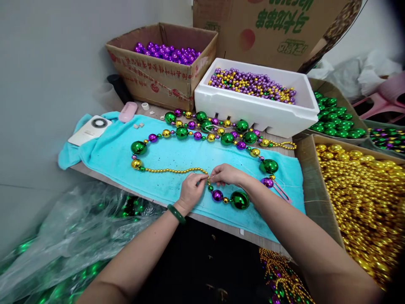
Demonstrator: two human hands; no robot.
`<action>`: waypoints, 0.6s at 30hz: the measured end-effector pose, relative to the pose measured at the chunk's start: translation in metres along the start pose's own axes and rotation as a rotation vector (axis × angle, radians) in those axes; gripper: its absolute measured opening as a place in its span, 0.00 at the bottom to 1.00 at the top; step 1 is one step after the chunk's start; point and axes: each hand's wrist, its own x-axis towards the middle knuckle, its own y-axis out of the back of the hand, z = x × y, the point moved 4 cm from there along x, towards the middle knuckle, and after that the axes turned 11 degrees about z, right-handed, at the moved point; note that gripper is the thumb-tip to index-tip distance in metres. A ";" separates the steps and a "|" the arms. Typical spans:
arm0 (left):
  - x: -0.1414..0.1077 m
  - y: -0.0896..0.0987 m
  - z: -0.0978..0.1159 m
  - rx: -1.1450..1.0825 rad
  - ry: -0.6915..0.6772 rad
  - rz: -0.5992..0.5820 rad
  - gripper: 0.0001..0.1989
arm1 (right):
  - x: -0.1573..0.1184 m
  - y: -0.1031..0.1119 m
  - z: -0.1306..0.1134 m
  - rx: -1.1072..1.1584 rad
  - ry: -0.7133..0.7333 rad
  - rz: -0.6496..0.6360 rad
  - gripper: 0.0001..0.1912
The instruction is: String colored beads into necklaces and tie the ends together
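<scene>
A bead necklace (182, 133) of green, purple and gold balls lies in a loop on the turquoise towel (164, 147). My left hand (192, 188), with a green bangle (176, 214) on the wrist, pinches the necklace where its small gold bead strand (171, 171) meets the bigger beads. My right hand (223, 174) is closed at the same spot, fingertips on what looks like a thin thread. Just below the hands hang a purple ball and a large green ball (239, 200). Pink thread snips (281, 192) lie right of the loop.
Behind the towel stand a cardboard box (152, 80) of purple balls and a white foam box (253, 103) of mixed beads. A carton of gold beads (363, 202) is at the right. A phone (90, 131) and pink case (128, 112) lie left; plastic-wrapped green balls (76, 249) sit below.
</scene>
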 end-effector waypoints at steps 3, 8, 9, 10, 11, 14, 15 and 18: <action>0.001 0.001 -0.002 0.007 0.041 -0.040 0.07 | -0.004 0.006 -0.001 -0.055 0.025 0.042 0.02; 0.002 0.006 -0.001 0.127 -0.041 -0.164 0.07 | -0.008 0.024 0.007 -0.216 0.047 0.118 0.02; 0.001 0.007 -0.001 0.169 -0.084 -0.202 0.07 | -0.009 0.028 0.010 -0.254 0.048 0.133 0.02; 0.000 0.009 -0.001 0.215 -0.126 -0.238 0.08 | -0.009 0.033 0.013 -0.290 0.049 0.149 0.03; -0.001 0.010 -0.001 0.259 -0.162 -0.266 0.09 | -0.008 0.037 0.017 -0.322 0.051 0.167 0.03; -0.005 0.013 -0.004 0.332 -0.206 -0.315 0.10 | -0.008 0.049 0.027 -0.380 0.054 0.229 0.04; -0.005 0.014 -0.005 0.328 -0.199 -0.321 0.10 | -0.009 0.051 0.030 -0.384 0.052 0.247 0.05; -0.004 0.016 -0.006 0.218 -0.080 -0.287 0.09 | -0.016 0.053 0.033 -0.358 0.053 0.268 0.03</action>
